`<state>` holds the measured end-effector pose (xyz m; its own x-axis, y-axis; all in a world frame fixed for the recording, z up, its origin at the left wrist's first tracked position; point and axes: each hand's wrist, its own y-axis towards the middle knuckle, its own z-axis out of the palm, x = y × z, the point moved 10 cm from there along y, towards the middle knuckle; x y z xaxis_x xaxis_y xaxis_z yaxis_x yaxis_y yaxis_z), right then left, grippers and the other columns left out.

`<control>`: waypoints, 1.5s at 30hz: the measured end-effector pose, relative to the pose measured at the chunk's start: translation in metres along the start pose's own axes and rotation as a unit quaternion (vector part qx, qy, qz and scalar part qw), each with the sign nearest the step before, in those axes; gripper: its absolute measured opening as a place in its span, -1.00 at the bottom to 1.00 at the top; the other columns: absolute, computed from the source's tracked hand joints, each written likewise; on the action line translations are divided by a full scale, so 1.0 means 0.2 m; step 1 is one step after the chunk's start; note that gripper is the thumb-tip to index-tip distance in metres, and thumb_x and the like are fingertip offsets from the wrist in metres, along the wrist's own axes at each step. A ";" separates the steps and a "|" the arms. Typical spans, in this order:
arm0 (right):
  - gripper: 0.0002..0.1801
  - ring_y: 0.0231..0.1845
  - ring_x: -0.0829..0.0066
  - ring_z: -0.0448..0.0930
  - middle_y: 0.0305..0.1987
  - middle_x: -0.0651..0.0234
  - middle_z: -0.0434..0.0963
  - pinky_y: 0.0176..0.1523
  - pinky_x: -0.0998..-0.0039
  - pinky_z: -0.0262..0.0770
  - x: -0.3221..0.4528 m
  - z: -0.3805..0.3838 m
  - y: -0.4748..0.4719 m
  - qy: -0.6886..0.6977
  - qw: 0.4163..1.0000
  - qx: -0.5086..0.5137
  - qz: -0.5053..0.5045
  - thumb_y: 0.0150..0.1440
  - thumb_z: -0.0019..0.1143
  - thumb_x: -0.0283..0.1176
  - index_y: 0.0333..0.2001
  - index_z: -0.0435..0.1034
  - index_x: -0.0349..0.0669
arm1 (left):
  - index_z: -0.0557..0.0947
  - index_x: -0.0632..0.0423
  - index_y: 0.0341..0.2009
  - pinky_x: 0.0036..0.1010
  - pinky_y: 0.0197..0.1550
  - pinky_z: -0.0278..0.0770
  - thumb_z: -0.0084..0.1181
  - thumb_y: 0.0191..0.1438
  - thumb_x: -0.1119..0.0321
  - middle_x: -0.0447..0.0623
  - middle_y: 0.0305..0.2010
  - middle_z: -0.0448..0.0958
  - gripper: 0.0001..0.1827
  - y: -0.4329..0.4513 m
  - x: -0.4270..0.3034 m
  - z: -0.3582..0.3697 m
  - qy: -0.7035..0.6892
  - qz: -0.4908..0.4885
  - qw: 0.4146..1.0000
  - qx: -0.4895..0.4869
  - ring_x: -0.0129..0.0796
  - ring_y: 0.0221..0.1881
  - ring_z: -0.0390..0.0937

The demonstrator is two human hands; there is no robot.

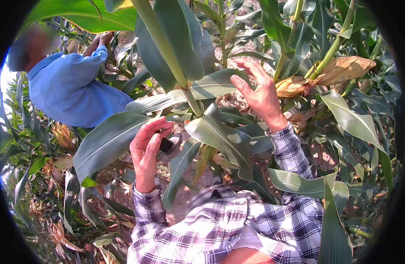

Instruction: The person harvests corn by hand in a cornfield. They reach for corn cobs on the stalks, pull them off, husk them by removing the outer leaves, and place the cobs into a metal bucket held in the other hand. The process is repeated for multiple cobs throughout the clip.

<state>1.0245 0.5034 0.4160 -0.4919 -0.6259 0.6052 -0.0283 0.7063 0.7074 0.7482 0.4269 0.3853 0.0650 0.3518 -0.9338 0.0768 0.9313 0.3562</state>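
A green corn stalk (pixel 162 48) rises between my two hands, with broad leaves spreading from it. My left hand (pixel 149 151) is raised on the left of the stalk, its fingers loosely curled near a long corn leaf (pixel 108 142); nothing shows in its grasp. On the other side my right hand (pixel 260 92) is lifted with thumb and fingers apart, holding nothing, near the tip of a pale-lit leaf (pixel 219 84). Just right of that hand are two corn ears in dry, tan husks, one ear (pixel 293 87) lower and another (pixel 345 70) farther right.
A person in a blue shirt (pixel 70 85) stands among the corn at the upper left, hands on plants. Dry husks (pixel 62 135) and leaning leaves crowd the lower left. A long leaf (pixel 334 227) hangs close by my right side. Dense corn plants fill the right.
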 end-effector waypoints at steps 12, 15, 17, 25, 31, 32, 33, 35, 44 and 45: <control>-0.68 -0.32 0.28 0.62 -0.29 0.10 0.61 -0.21 0.34 0.50 -0.28 0.17 -0.04 0.094 0.945 -0.297 0.096 0.20 0.08 -0.43 -0.05 0.29 -0.41 | 0.41 0.22 0.07 -0.57 0.05 0.41 0.06 0.17 0.55 -0.05 -0.03 0.43 -0.64 0.61 0.40 -0.26 -0.040 0.020 0.997 -0.061 -0.50 -0.05 0.40; -0.58 -0.28 -0.12 0.58 -0.28 -0.17 0.55 -0.21 0.13 0.49 -0.64 0.07 -0.25 -0.207 0.931 -0.204 0.222 0.09 0.15 -0.41 -0.04 0.27 -0.45 | 0.47 0.18 0.02 -0.64 -0.03 0.40 0.08 0.17 0.52 -0.13 -0.17 0.45 -0.70 0.78 0.36 -0.18 -0.089 0.037 0.994 -0.041 -0.54 -0.15 0.40; -0.64 -0.26 -0.18 0.55 -0.34 -0.21 0.52 -0.21 0.09 0.47 -0.86 0.24 -0.42 -0.178 0.959 -0.018 0.222 -0.01 0.16 -0.43 -0.18 0.37 -0.47 | 0.50 0.18 -0.02 -0.60 -0.10 0.41 0.13 0.14 0.49 -0.12 -0.21 0.48 -0.71 0.93 0.36 -0.14 -0.083 0.098 0.992 -0.016 -0.52 -0.22 0.42; -0.66 -0.07 -0.13 0.49 -0.19 -0.08 0.51 0.03 0.09 0.40 -0.79 0.73 -0.90 -0.210 0.884 0.328 0.260 0.02 0.09 -0.39 -0.15 0.41 -0.40 | 0.56 0.19 -0.10 -0.45 -0.09 0.47 0.13 0.13 0.39 -0.02 -0.15 0.57 -0.76 1.36 0.64 -0.14 0.322 0.085 0.938 0.095 -0.37 -0.17 0.52; -0.02 0.16 -0.02 0.43 0.13 -0.30 0.34 0.16 0.22 0.40 -0.54 0.49 -0.33 -0.066 0.975 0.032 0.208 -0.01 0.24 0.05 0.19 0.10 -0.58 | 0.52 0.21 0.00 -0.48 -0.04 0.49 0.09 0.19 0.32 -0.03 -0.12 0.58 -0.68 1.29 0.97 0.13 0.073 -0.070 0.975 0.199 -0.37 -0.13 0.54; 0.00 0.16 -0.01 0.45 0.12 -0.29 0.36 0.17 0.23 0.39 -0.51 0.55 -0.28 0.049 0.968 0.044 0.242 -0.03 0.26 0.04 0.23 0.06 -0.53 | 0.51 0.21 0.02 -0.48 -0.03 0.49 0.08 0.20 0.31 -0.03 -0.11 0.58 -0.66 1.26 0.99 0.18 0.020 -0.098 0.971 0.215 -0.37 -0.13 0.54; 0.03 0.16 0.00 0.46 0.10 -0.28 0.39 0.18 0.23 0.39 -0.51 0.58 -0.26 0.150 0.945 0.044 0.286 -0.04 0.27 0.02 0.27 0.02 -0.49 | 0.51 0.22 0.04 -0.49 -0.02 0.50 0.08 0.21 0.30 -0.04 -0.11 0.58 -0.65 1.24 1.05 0.29 -0.033 -0.125 0.962 0.239 -0.38 -0.12 0.54; -0.06 0.09 0.02 0.50 0.06 -0.20 0.45 0.10 0.21 0.42 -0.59 0.63 -0.26 0.037 0.947 0.071 0.311 -0.09 0.31 -0.06 0.22 0.11 -0.42 | 0.49 0.22 0.07 -0.49 -0.01 0.50 0.06 0.23 0.28 -0.04 -0.10 0.58 -0.62 1.16 1.09 0.37 -0.089 -0.164 0.948 0.256 -0.38 -0.11 0.55; -0.31 0.06 0.20 0.50 0.02 -0.02 0.50 0.12 0.30 0.36 -0.57 0.84 -0.41 0.188 0.944 0.082 0.257 -0.06 0.31 -0.30 0.12 0.26 -0.37 | 0.58 0.21 -0.03 -0.51 -0.04 0.52 0.02 0.25 0.35 -0.06 -0.12 0.61 -0.74 1.04 1.09 0.30 0.005 -0.141 0.939 0.314 -0.46 -0.16 0.55; -0.36 0.01 0.21 0.52 -0.04 0.04 0.54 0.08 0.31 0.39 -0.62 0.84 -0.42 0.238 0.935 0.052 0.259 -0.05 0.29 -0.32 0.09 0.29 -0.37 | 0.59 0.20 -0.06 -0.52 -0.06 0.51 0.02 0.25 0.38 -0.06 -0.15 0.61 -0.76 1.04 1.04 0.38 -0.006 -0.117 0.935 0.336 -0.47 -0.17 0.54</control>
<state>0.9428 0.5780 0.2204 -0.0202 -0.2500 0.9680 0.0089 0.9681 0.2503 0.8529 0.6865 0.2676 -0.0202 0.1407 -0.9898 0.6968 0.7119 0.0870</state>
